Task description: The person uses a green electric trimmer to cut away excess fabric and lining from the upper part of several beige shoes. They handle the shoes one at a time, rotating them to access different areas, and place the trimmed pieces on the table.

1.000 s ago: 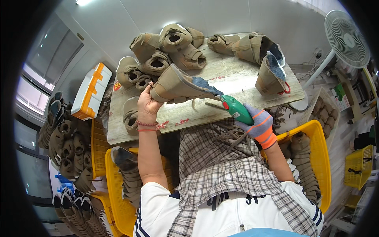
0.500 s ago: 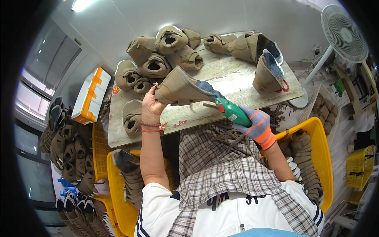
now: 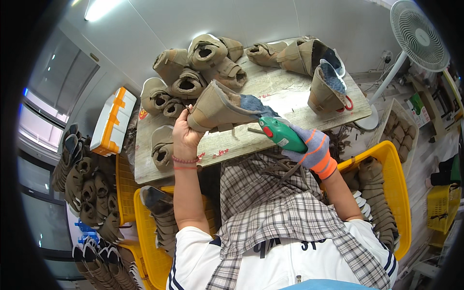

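Two hands work over a pale wooden surface strewn with tan boots. The left hand, bare with red bead bracelets at the wrist, is closed around the lower end of a tan boot, holding it on its side just above the near edge of the surface, its blue-grey lining turned toward the right. The right hand, in a grey glove with orange stripes and an orange cuff, is wrapped tight around a green power tool with a red button; the tool's nose touches the boot at its lined opening. A heap of boots lies at the far left of the surface, and another boot stands near the right edge beside a red-handled item. Yellow crates holding more boots sit on either side of the person's lap, which is covered by a plaid cloth. A white fan stands at the right.
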`<state>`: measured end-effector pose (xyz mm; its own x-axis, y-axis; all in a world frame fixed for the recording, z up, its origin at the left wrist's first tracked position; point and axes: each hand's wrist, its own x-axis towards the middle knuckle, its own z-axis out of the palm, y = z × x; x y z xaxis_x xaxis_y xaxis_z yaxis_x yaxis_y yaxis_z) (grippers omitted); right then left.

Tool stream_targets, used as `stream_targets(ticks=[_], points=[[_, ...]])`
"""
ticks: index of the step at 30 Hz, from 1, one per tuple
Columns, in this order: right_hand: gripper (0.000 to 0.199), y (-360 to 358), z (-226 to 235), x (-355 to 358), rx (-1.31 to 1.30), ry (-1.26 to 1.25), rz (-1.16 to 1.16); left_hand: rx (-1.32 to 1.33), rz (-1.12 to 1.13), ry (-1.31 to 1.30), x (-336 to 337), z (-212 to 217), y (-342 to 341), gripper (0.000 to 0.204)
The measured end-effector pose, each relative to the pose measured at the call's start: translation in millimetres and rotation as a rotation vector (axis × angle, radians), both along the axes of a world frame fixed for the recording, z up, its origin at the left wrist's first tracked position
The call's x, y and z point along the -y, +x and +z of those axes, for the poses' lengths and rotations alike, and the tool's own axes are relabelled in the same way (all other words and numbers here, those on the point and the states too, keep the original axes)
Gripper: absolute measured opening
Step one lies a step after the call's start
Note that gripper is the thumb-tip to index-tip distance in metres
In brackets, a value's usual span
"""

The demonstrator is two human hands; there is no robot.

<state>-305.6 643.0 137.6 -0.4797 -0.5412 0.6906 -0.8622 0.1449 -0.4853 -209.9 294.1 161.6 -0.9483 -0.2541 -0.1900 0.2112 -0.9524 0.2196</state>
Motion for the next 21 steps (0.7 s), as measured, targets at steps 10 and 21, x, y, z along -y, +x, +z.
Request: stream_targets(ticks=[10, 21], points=[[0.061, -2, -3, 6, -0.003, -0.076, -0.004, -0.124, 0.123, -0.186, -41, 17, 4, 0.022], [0.058, -1, 8, 15, 0.250, -0.109, 0.029, -0.275, 0.186, -0.611, -86, 14, 8, 0.038]])
